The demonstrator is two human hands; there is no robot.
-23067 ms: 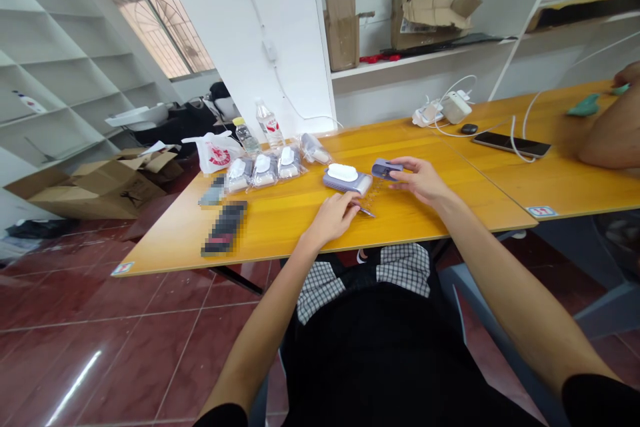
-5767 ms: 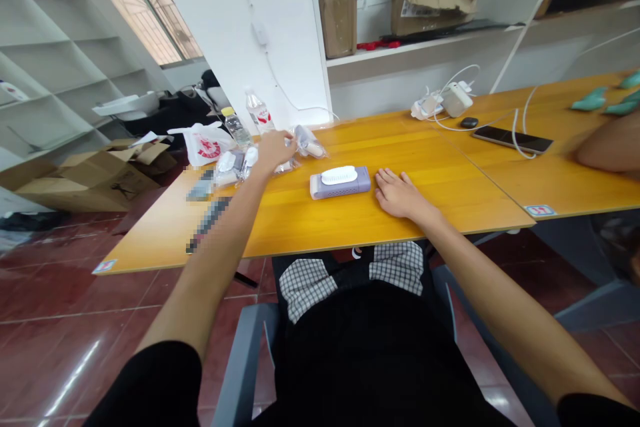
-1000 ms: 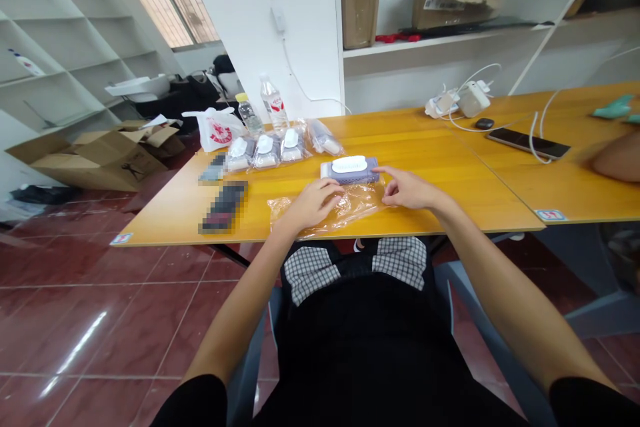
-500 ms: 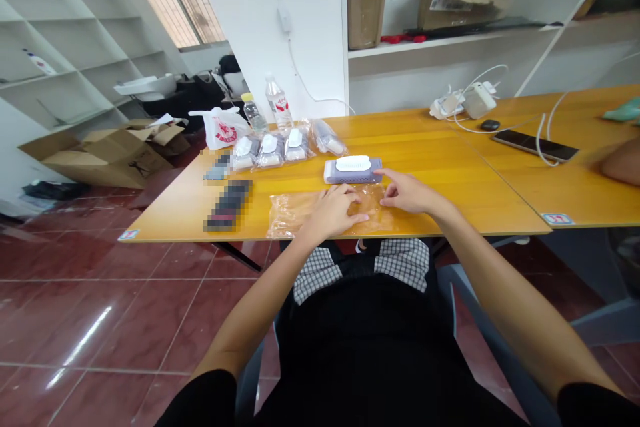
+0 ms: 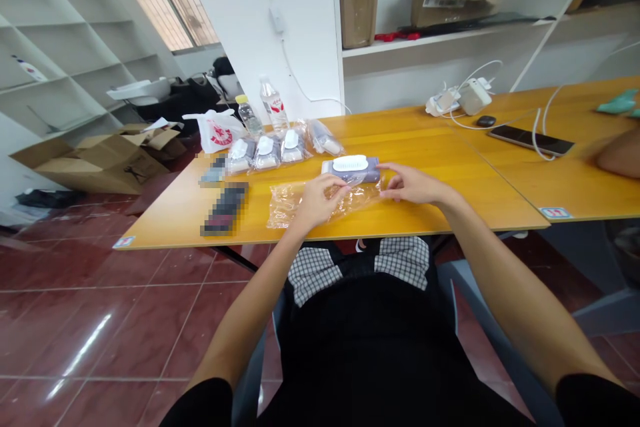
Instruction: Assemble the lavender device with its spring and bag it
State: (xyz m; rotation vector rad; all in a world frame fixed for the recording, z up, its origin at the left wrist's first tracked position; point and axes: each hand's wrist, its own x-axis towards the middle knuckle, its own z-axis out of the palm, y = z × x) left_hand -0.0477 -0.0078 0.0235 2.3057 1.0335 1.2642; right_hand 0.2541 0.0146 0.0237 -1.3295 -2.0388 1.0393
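Two hands on one clear plastic bag (image 5: 290, 205), flat on the yellow table (image 5: 415, 147): my left hand (image 5: 320, 201) curls over it, grip hard to tell; my right hand (image 5: 413, 183) pinches its right end narrowly. One lilac case (image 5: 353, 177) lies just beyond, touching the bag.

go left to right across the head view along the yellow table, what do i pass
carrier bag, sealed packets, left hand, right hand, white charger, phone
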